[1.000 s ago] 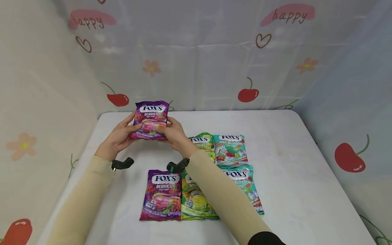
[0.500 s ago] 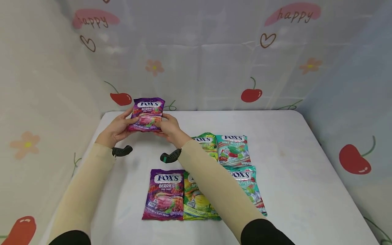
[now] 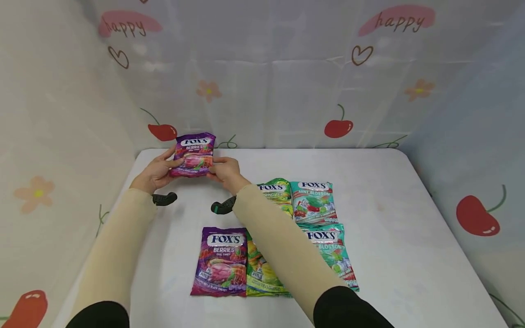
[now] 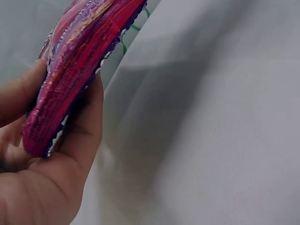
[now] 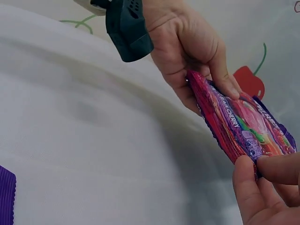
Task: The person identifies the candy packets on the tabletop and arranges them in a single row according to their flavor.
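Note:
Both hands hold up a purple candy bag labelled FOX'S Berries (image 3: 194,155) above the far left of the table. My left hand (image 3: 154,174) pinches its left edge, thumb on the front and fingers behind. On the opposite edge, my right hand (image 3: 227,173) has the same kind of grip. The left wrist view shows the bag's lower end (image 4: 79,79) between thumb and fingers. In the right wrist view, both hands are on the bag (image 5: 248,122). A second Berries bag (image 3: 220,262) lies flat nearer the front.
Beside the lying Berries bag is a yellow-green bag (image 3: 262,275), partly covered by my right forearm. Another yellow-green bag (image 3: 275,189) lies behind it. Two teal Mint Blossom bags (image 3: 314,203) lie to the right. A printed curtain (image 3: 262,91) stands behind the white table (image 3: 393,237).
Both hands have carried the Berries bag a little leftward and slightly upward, mostly in the first half second. The bags on the table have stayed put.

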`<action>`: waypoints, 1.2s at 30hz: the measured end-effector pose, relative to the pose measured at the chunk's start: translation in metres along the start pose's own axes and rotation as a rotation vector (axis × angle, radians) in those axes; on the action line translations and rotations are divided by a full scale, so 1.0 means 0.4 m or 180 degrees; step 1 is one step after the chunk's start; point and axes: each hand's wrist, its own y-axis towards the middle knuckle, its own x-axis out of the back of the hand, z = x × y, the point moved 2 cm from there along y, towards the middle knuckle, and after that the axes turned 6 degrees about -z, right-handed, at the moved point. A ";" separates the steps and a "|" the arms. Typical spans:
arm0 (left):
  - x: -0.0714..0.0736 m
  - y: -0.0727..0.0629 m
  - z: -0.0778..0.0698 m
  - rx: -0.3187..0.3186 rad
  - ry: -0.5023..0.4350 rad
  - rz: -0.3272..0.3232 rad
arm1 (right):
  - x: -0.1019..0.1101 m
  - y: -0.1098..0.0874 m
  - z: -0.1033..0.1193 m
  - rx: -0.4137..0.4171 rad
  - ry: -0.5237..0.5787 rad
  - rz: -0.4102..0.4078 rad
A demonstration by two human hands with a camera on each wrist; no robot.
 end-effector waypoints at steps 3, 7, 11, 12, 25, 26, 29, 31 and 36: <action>-0.001 0.004 -0.002 0.0033 0.0096 -0.0023 | -0.010 0.007 -0.013 0.0026 -0.0039 -0.0144; -0.012 0.011 0.002 0.0070 0.0243 -0.0072 | -0.010 0.013 -0.026 0.0020 -0.0210 -0.0349; -0.013 0.019 0.010 0.0046 0.0358 -0.0199 | -0.004 0.024 -0.039 0.0009 -0.0374 -0.0417; -0.011 0.022 0.012 0.0041 0.0364 -0.0232 | -0.002 0.028 -0.043 0.0006 -0.0392 -0.0415; -0.004 0.076 0.080 0.0020 0.0408 -0.0923 | 0.010 0.072 -0.083 0.0277 -0.0738 -0.0756; 0.000 0.078 0.083 0.0035 0.0445 -0.0977 | 0.009 0.074 -0.085 0.0281 -0.0775 -0.0769; 0.011 0.076 0.086 0.0044 0.0568 -0.1071 | 0.003 0.079 -0.091 0.0277 -0.0867 -0.0767; 0.018 0.070 0.083 0.0038 0.0688 -0.1123 | -0.002 0.081 -0.093 0.0288 -0.0938 -0.0751; 0.034 0.059 0.071 0.0076 0.0811 -0.1262 | -0.012 0.083 -0.092 0.0350 -0.1043 -0.0720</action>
